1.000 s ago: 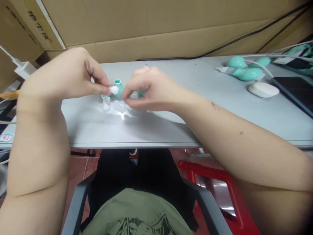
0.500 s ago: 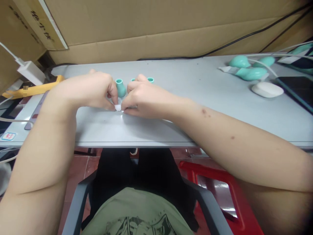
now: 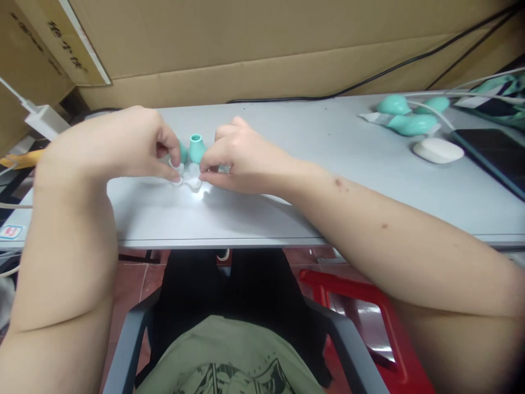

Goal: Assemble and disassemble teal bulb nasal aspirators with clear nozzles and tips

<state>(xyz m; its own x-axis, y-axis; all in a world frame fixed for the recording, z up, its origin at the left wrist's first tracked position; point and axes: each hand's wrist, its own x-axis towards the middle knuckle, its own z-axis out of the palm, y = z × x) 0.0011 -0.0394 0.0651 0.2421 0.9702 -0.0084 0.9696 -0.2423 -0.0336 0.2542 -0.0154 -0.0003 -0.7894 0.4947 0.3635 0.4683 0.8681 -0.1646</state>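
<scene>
On the grey table (image 3: 287, 123), a teal bottle-shaped piece (image 3: 197, 149) stands upright between my hands, with its round opening up. Another teal piece (image 3: 182, 152) is partly hidden behind the fingers of my left hand (image 3: 147, 145). White, partly see-through material (image 3: 192, 179) lies in front of them. The thumb and fingers of my left hand are bent at its left end, touching a white bit. My right hand (image 3: 235, 158) has thumb and index finger pinched at its right side; what they grip is too small to make out.
At the right are teal pieces in clear wrap (image 3: 412, 125), a white rounded object (image 3: 438, 150), a dark flat device (image 3: 492, 150) and cables. A yellow object (image 3: 22, 158) and white adapter (image 3: 47, 121) sit left. A red stool (image 3: 361, 290) stands below the table.
My left hand has moved left, away from my right hand, widening the gap between them. More of the white material now shows. The view has shifted slightly.
</scene>
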